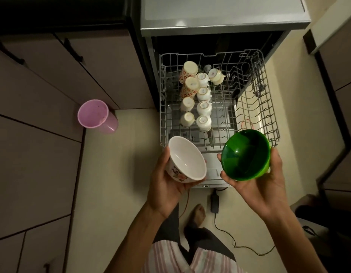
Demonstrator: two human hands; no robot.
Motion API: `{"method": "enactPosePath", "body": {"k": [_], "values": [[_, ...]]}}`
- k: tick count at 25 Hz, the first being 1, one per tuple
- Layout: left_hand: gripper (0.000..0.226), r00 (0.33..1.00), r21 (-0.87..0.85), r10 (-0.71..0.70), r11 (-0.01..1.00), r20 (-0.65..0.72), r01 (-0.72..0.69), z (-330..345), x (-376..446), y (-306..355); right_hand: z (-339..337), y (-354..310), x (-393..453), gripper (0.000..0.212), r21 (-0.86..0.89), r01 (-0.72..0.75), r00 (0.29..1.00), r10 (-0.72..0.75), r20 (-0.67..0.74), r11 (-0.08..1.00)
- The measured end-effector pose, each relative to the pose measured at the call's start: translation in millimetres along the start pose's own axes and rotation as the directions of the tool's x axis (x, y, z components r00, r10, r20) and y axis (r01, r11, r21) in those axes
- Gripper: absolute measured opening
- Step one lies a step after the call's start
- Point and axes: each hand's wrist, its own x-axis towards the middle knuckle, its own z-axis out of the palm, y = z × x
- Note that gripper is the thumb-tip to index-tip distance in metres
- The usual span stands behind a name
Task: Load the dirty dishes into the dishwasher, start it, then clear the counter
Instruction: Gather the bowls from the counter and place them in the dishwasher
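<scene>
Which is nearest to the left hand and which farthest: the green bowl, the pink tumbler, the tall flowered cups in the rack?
From the left hand, head view:
1. Green bowl, just to its right, in the right hand.
2. Pink tumbler, on the floor, left.
3. Tall flowered cups, far end of the rack.

Pink-and-white striped top (170,257); dark trousers (206,241); bare forearms, bare foot (198,213)

Dim, warm light — glare on the dishwasher top (219,14), edges bowed and dark.
</scene>
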Motion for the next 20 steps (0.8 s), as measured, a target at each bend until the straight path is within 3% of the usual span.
{"method": "enactPosePath", "body": {"k": [3,5,7,10,13,16,20], "values": [[0.082,0.998,0.274,0.02,0.962,-0.055,-0.004,0.6,35.3,16.8,-1.4,-11.4,40.1,0.076,-0.2,0.049,0.98,-0.086,-0.178,0.979],[0.083,0.997,0.389,0.031,0.921,-0.068,-0.002,-2.2,63.0,25.3,-5.2,-17.2,81.1,0.069,-0.443,0.05,0.943,-0.189,-0.275,0.895],[0.071,0.996,0.467,0.039,0.884,-0.085,0.006,-9.3,96.8,26.5,-19.0,-22.8,133.8,0.076,-0.686,0.025,0.892,-0.327,-0.313,0.727],[0.035,0.992,0.542,0.074,0.84,-0.101,-0.007,-17.1,147.3,19.3,-52.1,-35.2,223.4,0.091,-0.929,0.004,0.858,-0.479,-0.187,0.37],[0.031,0.982,0.577,0.155,0.814,-0.107,-0.065,-21.4,190.7,5.9,-85.4,-57.3,310.8,0.101,-0.998,-0.022,0.833,-0.551,-0.05,0.057],[0.05,0.966,0.595,0.24,0.792,-0.096,-0.138,-25.6,234.7,-13.9,-111.8,-73.5,384.1,0.1,-0.977,-0.079,0.841,-0.54,0.041,-0.198],[0.055,0.963,0.603,0.259,0.782,-0.078,-0.161,-29.3,275.0,-34.5,-131.2,-75.3,440.5,0.101,-0.889,-0.137,0.888,-0.453,0.085,-0.437]]}}
